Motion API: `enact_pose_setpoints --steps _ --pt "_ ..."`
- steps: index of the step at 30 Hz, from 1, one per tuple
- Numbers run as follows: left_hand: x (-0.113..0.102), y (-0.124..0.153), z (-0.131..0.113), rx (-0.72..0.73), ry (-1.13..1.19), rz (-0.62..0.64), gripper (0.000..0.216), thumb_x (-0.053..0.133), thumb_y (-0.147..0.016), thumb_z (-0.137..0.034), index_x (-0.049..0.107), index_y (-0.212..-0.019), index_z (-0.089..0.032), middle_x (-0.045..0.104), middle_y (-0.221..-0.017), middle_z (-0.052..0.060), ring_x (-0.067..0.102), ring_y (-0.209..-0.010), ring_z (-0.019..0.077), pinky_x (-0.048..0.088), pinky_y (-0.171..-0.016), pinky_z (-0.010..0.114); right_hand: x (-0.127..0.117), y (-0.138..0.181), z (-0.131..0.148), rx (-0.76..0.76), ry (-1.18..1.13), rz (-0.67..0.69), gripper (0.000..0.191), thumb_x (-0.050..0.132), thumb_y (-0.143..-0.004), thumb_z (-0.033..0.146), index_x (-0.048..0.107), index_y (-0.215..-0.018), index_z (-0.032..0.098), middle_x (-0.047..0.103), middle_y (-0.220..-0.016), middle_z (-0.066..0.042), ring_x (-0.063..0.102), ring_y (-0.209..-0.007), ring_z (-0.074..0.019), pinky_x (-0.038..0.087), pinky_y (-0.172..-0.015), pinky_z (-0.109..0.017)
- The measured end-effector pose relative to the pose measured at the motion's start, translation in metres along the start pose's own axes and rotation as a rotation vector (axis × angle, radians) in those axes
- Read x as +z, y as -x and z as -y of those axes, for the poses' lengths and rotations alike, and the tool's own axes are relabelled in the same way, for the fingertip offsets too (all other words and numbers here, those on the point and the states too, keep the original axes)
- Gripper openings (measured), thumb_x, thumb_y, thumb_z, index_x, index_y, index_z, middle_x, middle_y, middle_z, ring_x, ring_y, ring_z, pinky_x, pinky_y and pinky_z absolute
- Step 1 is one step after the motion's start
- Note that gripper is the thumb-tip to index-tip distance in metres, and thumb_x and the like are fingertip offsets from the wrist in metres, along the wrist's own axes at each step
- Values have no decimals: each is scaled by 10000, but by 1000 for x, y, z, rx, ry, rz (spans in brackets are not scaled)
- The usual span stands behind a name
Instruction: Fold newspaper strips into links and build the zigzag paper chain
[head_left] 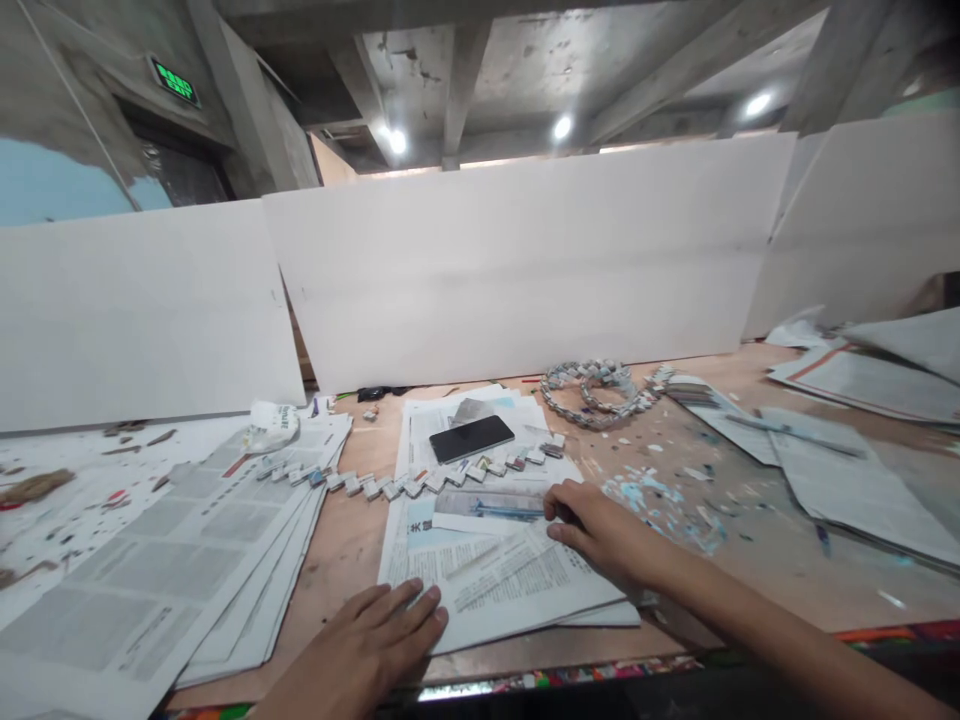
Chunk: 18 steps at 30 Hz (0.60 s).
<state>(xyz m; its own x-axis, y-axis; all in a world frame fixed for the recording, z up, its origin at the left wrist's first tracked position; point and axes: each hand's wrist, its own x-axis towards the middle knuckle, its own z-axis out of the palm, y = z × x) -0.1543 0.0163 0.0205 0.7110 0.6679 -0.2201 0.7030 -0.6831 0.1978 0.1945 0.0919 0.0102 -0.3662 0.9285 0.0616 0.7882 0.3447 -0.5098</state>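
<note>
My left hand [390, 630] lies flat, fingers outstretched, over the lower left edge of a newspaper stack [517, 590]. At the stack's right side, my right hand [592, 525] has its fingers curled and closed at the end of a printed paper strip [480, 507]. The strip lies across the top sheet; its right end is partly hidden by my fingers. Just beyond it runs a zigzag chain of folded paper [412, 485], stretching left onto another newspaper pile. A black phone [472, 438] rests behind the chain on the papers.
A second newspaper pile [202, 540] is at left, with a crumpled white bag [274, 425] on it. Coiled folded-paper chain [592, 392] sits at the back right. Blue and white scraps [660, 500] litter the table; more newspapers [862, 470] lie right. White panels [525, 270] stand behind.
</note>
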Motion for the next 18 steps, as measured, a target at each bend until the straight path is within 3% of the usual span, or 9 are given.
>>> enact_pose_setpoints --steps 9,13,16,18 --pt "-11 -5 -14 -45 26 -24 906 503 -684 41 466 -1511 -327 440 -1590 7 431 -1454 320 410 -1149 569 -17 -2 -9 -28 46 18 161 585 -843 41 650 -836 189 675 -873 -54 620 -859 -220 465 -790 -294" --pt "-23 -14 -28 -17 -10 -8 886 497 -624 77 554 -1451 -237 463 -1588 17 313 -1513 319 367 -1199 525 -7 4 23 3 94 -102 185 505 -925 74 639 -1016 164 650 -1049 -124 586 -1022 -276 432 -922 -381" --pt "-31 -20 -37 -15 2 33 728 474 -697 63 625 -1377 -150 544 -1532 69 413 -1465 283 398 -1191 431 13 10 57 -9 103 -89 79 605 -941 244 629 -974 176 635 -1045 -115 583 -991 -278 450 -890 -369" --pt "-34 -22 -40 -23 38 29 663 458 -743 42 634 -1362 -122 589 -1491 91 502 -1400 255 420 -1174 383 25 12 71 -10 111 -51 216 698 -888 364 634 -962 171 636 -1042 -121 587 -988 -302 458 -871 -384"
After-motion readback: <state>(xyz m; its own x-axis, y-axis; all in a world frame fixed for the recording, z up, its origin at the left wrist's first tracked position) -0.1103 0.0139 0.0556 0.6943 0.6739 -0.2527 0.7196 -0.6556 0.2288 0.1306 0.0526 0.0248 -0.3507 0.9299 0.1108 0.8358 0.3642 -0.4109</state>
